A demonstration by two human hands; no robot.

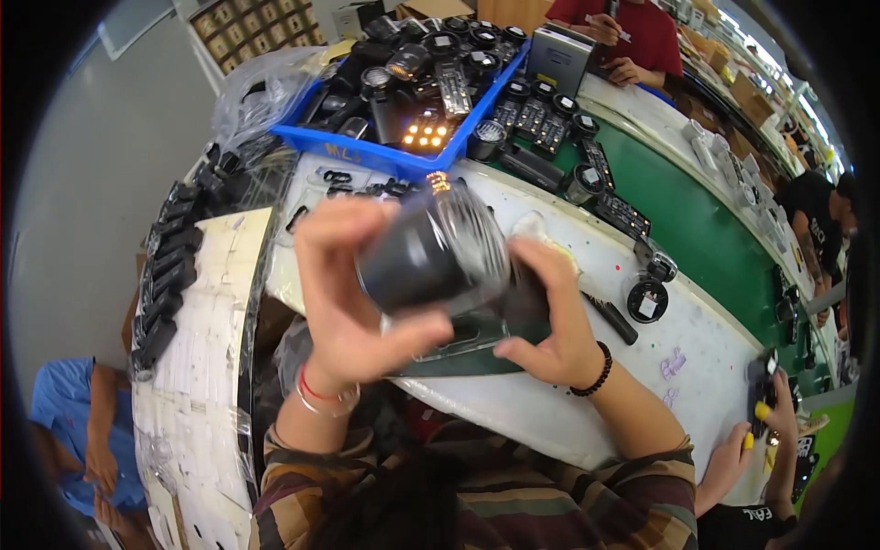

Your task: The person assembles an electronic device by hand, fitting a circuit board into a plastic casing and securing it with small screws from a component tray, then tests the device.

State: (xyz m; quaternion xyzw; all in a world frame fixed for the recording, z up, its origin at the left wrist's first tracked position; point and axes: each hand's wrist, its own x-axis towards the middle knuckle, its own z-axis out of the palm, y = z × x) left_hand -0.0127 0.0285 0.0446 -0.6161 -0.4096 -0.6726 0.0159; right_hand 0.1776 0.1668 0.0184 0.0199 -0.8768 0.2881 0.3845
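My left hand (344, 293) is closed around a black cylindrical lamp housing (412, 252), held tilted above the table's near edge. Its clear ribbed end (475, 236) faces my right hand and is smeared by motion. My right hand (564, 321) curls its fingers and thumb around a dark, blurred piece (527, 302) beside that clear end. Whether the two pieces are joined I cannot tell. Small glowing copper-coloured spots show just above the housing. Beneath my hands lies a dark green surface with a clear edge, partly hidden.
A blue bin (367, 154) heaped with black lamps, one lit, stands ahead. Lamps and circuit boards (623, 213) lie on the green belt (687, 229). A round black part (647, 301) sits at right. Black parts line a cardboard-covered surface (206, 321) at left. Co-workers are around.
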